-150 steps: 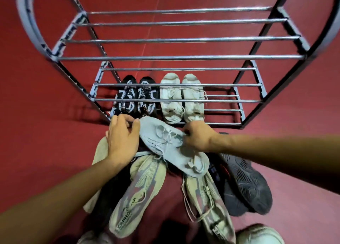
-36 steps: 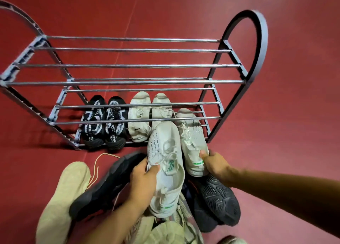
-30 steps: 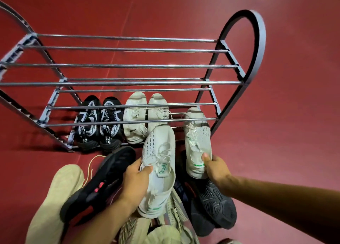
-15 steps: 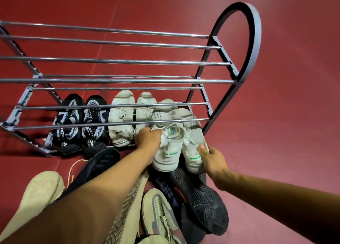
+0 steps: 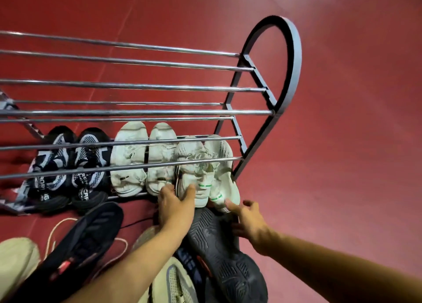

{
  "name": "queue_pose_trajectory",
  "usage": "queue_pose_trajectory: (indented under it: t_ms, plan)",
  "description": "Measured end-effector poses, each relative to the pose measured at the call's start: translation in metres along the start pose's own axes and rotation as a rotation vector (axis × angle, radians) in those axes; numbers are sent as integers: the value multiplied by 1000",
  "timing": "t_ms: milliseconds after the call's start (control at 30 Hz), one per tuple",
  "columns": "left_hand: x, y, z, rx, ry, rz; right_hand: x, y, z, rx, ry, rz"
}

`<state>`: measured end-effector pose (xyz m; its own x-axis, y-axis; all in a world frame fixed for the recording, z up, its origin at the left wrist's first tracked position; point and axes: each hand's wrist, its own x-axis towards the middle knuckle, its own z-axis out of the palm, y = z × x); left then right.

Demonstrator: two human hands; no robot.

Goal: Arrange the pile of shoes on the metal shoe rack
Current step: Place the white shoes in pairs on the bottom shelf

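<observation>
**Me:** Shoes first. From the head camera, three pairs stand toes-in on the bottom tier of the metal shoe rack (image 5: 269, 113): the black-and-white knit pair (image 5: 68, 165) on the left, the plain white pair (image 5: 143, 158) in the middle, and the white pair with green stripes (image 5: 205, 172) at the right end, close against the side frame.

**Other:** And your hands?

**Me:** My left hand (image 5: 175, 202) rests on the heel of the left green-striped shoe, fingers loosely curled around its back edge, thumb lying toward the neighbouring white shoe. My right hand (image 5: 249, 220) is open, fingers spread; one fingertip sits at or just short of the right shoe's heel, I cannot tell which, and it is gripping nothing.

**Other:** So that pair is placed?

**Me:** I judge it nearly so. The heels stick out a little past the front bar, and the two shoes look squeezed together, so a small push or straightening may be wanted.

**Other:** What remains?

**Me:** Plenty. The pile (image 5: 182, 268) lies on the red floor (image 5: 342, 142) near me: a dark shoe sole-up (image 5: 226, 252) just under my hands, another black shoe (image 5: 86, 238) to the left with a loose lace beside it, and several beige or greyish ones partly hidden by my arms. The two upper tiers hold nothing. The bottom row looks full, so I reckon the rest go higher.

**Other:** How far along, then?

**Me:** Roughly halfway, at a guess.
</observation>
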<state>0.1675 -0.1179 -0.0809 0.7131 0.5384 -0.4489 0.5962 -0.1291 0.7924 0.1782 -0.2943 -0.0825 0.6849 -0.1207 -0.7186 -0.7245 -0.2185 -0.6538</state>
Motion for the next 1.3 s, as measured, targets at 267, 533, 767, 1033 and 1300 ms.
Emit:
queue_pose_trajectory:
  t_ms: [267,533,767,1033,1300]
  plan:
    - [21,10,1,-194,-54,-159,3,-8,40,-85,207,-211]
    - [17,12,4,-124,-59,-175,23,-34,35,234,176,-71]
    - [23,20,10,-239,-12,-206,37,-58,28,277,106,-88]
    - [32,30,18,-130,9,-101,53,-74,36,289,166,-2]
    - [52,9,24,-174,-61,-226,65,-27,34,-46,95,-110]
